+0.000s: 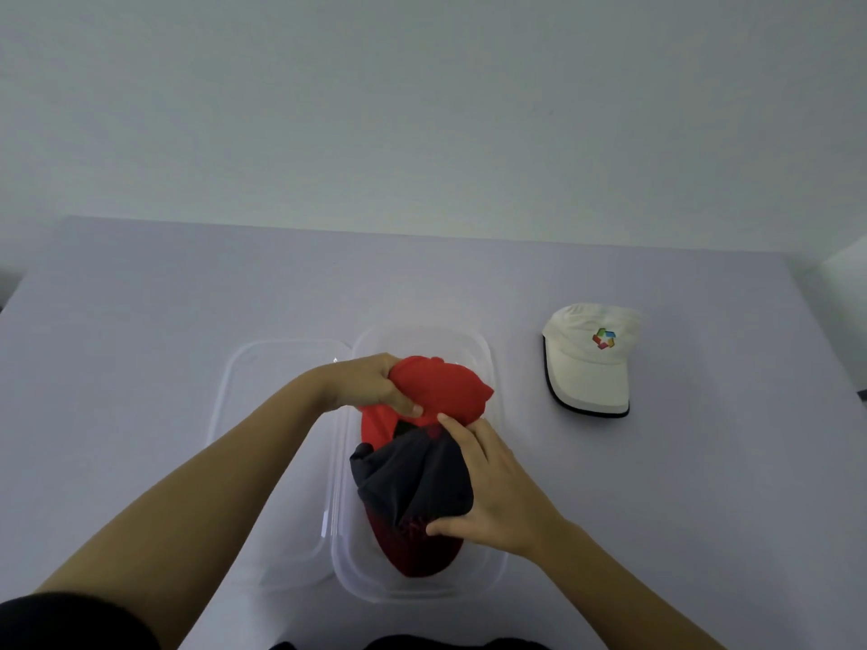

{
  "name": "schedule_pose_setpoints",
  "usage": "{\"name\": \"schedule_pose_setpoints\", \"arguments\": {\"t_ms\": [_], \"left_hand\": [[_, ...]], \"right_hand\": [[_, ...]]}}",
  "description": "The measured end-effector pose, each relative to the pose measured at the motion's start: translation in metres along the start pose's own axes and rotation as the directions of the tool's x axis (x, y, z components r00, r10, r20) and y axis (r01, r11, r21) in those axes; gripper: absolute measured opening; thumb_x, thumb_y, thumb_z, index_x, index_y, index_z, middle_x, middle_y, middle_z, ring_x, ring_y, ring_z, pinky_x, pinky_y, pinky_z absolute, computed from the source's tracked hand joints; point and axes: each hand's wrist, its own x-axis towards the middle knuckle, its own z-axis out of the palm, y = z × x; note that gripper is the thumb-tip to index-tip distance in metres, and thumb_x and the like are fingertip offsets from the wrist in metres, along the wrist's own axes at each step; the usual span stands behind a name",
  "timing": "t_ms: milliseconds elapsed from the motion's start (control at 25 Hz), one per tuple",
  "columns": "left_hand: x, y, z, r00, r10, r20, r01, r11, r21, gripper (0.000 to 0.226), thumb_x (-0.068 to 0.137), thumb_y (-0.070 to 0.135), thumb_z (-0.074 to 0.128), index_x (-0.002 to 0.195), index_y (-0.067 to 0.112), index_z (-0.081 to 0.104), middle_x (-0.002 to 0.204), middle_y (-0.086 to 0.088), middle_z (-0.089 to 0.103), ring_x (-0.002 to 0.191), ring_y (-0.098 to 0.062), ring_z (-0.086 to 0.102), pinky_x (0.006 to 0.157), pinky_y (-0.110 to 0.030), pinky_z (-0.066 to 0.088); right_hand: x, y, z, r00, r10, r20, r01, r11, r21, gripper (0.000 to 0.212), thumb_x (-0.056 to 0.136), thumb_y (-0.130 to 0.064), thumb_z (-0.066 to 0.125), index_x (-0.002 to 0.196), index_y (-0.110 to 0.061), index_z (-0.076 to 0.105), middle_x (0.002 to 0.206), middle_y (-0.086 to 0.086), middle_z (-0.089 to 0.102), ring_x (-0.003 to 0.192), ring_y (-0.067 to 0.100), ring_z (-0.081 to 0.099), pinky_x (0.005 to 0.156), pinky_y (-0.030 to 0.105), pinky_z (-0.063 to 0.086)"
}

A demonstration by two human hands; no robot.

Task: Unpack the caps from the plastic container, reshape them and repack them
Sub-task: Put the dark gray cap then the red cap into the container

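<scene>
The left hand (pixel 366 384) has its thumb pressed along the near edge of a bunched red cap (pixel 441 387). Its other fingers curl over the far side and are lost behind the fabric, so only the knuckles show. The grip is a closed one, with the cloth crumpled in it. The right hand (pixel 492 490) is clamped on a dark cap (pixel 413 476): the thumb pinches in from below, near a dark red patch, and the fingers wrap over the top. The forefinger reaches up to the lower edge of the red cap (whether it touches cannot be told).

Both caps sit over the clear plastic container (pixel 492 579), and the dark one is nearer the person. The fabric is so crushed that no crown shape can be read on either. A red curved piece at the bottom looks like a brim, but which cap it belongs to is unclear. How deep the caps lie in the container is also hard to judge, since its walls are see-through and faint.

The container's lid (pixel 262 368) lies flat just beside it on the left, partly covered by the left forearm. A white cap (pixel 586 363) with a coloured logo rests well apart to the right, on the pale table (pixel 187 321). A dark sleeve (pixel 70 621) is cut off at the lower left corner.
</scene>
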Motion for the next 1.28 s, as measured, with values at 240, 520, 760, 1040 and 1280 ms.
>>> {"name": "schedule_pose_setpoints", "arguments": {"t_ms": [240,520,760,1040,1280], "left_hand": [[0.004,-0.016,0.007,0.985,-0.159,0.067,0.169,0.969,-0.182,0.031,0.07,0.012,0.072,0.1,0.015,0.068,0.1,-0.011,0.07,0.094,-0.03,0.067,0.094,-0.051,0.051],[0.004,-0.014,0.01,0.97,-0.226,0.095,0.242,0.944,-0.227,0.052,0.066,0.014,0.071,0.117,0.019,0.061,0.116,-0.014,0.067,0.106,-0.037,0.065,0.092,-0.057,0.05],[-0.005,-0.024,0.023,0.956,-0.227,-0.188,0.167,0.942,-0.29,0.04,0.089,0.05,0.054,0.118,0.024,0.046,0.118,-0.005,0.059,0.103,-0.021,0.062,0.087,-0.041,0.054],[-0.04,-0.034,0.034,0.984,-0.095,-0.154,0.113,0.987,0.113,0.098,0.082,0.011,0.065,0.15,0.023,-0.003,0.137,0.005,0.034,0.111,-0.009,0.05,0.082,-0.015,0.046],[-0.022,-0.04,0.037,0.968,-0.088,-0.234,0.187,0.875,0.447,0.097,0.089,0.029,0.061,0.15,0.013,-0.013,0.146,-0.012,0.033,0.126,-0.025,0.042,0.101,-0.028,0.038]], "right_hand": [[0.0,0.003,-0.003,0.994,0.097,-0.049,-0.101,0.992,-0.082,0.123,0.054,-0.077,0.066,0.145,-0.038,-0.007,0.139,-0.002,0.024,0.127,0.015,0.027,0.114,0.035,0.021],[0.022,0.026,-0.016,0.986,0.166,-0.004,-0.166,0.986,-0.022,0.14,0.043,-0.078,0.071,0.144,-0.035,-0.016,0.156,-0.007,0.005,0.144,0.012,0.005,0.114,0.053,-0.016],[0.035,0.032,-0.013,0.967,0.25,-0.053,-0.255,0.947,-0.194,0.133,0.039,-0.095,0.045,0.145,-0.023,0.009,0.146,-0.004,0.03,0.139,0.018,0.02,0.109,0.064,-0.013],[0.039,0.036,-0.007,0.962,0.266,-0.054,-0.27,0.921,-0.28,0.13,0.043,-0.097,0.031,0.149,-0.026,0.007,0.138,-0.004,0.033,0.137,0.02,0.019,0.103,0.072,-0.01],[0.041,0.039,-0.004,0.964,0.263,-0.036,-0.263,0.924,-0.279,0.119,0.054,-0.095,0.031,0.149,-0.031,-0.002,0.146,0.0,0.03,0.141,0.021,0.012,0.102,0.072,-0.013]]}}
